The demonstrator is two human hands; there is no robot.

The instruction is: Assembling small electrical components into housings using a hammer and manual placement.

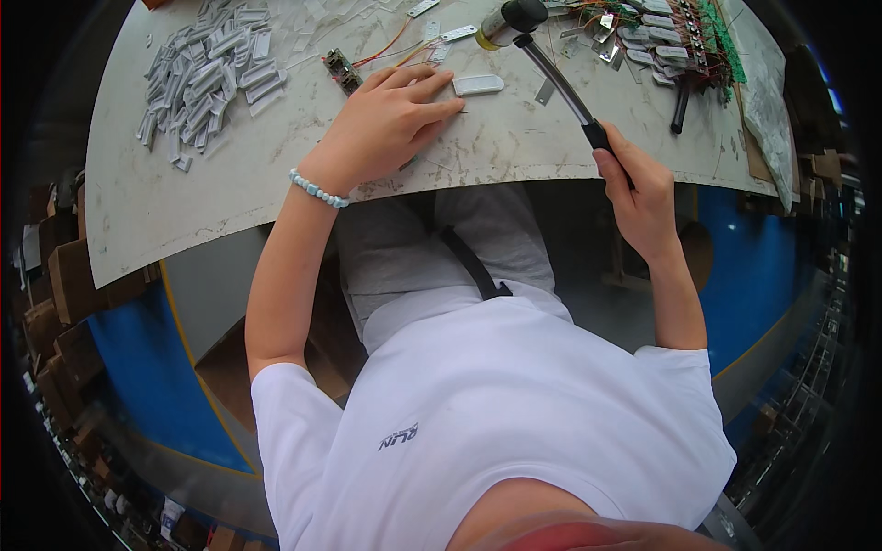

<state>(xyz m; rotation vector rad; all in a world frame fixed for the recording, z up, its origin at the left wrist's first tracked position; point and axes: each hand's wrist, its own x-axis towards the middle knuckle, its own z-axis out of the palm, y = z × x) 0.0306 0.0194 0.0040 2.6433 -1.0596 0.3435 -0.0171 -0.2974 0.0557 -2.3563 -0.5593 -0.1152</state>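
A small white oblong plastic casing (480, 85) lies flat on the worktable. My left hand (390, 115) rests on the tabletop, its forefinger and thumb closed about the casing's left end. Raised on the right, my right hand (638, 188) grips the black handle of a mallet (551, 73). The mallet's head is black with a yellowish face and hangs above the table, beyond the casing and apart from it. Just past my left fingers sits a small circuit board (342, 71) with orange and red wires.
Pale casing pieces (207, 78) lie heaped at the table's left. At the right are stacked casings (657, 41), green boards (721, 46) and a black-handled tool (680, 107). Metal strips (457, 33) lie at the back. The scuffed tabletop (184, 216) curves along its near edge.
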